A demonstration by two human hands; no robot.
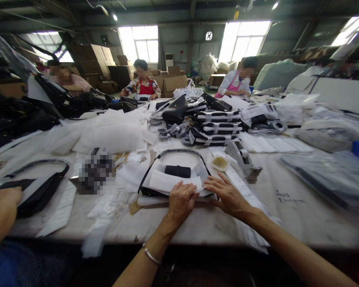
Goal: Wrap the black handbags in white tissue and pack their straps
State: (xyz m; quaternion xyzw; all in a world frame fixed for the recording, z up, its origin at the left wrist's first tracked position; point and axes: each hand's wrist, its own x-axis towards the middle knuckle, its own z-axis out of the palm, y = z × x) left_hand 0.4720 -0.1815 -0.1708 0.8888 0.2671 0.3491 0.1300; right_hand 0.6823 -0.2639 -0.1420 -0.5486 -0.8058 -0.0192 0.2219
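A black handbag (144, 184) with a raised, wrapped strap (179, 151) lies in front of me on the table. Across its body is a white foam sheet (161, 180), and a small black flap or strap piece (177, 171) shows above that sheet. My left hand (182, 200) is closed on the sheet's near edge, its fingers bent over it. To the right, my right hand (227, 195) touches the bag's right end with fingers spread. The bag's underside and whatever lies under my left palm are hidden.
A tape dispenser (243, 159) and a small dish (220, 162) stand behind my right hand. Wrapped bags (218, 127) are piled farther back. White foam sheets (107, 133) lie left. At far left, another person's hand (2, 211) touches a black bag (44, 191).
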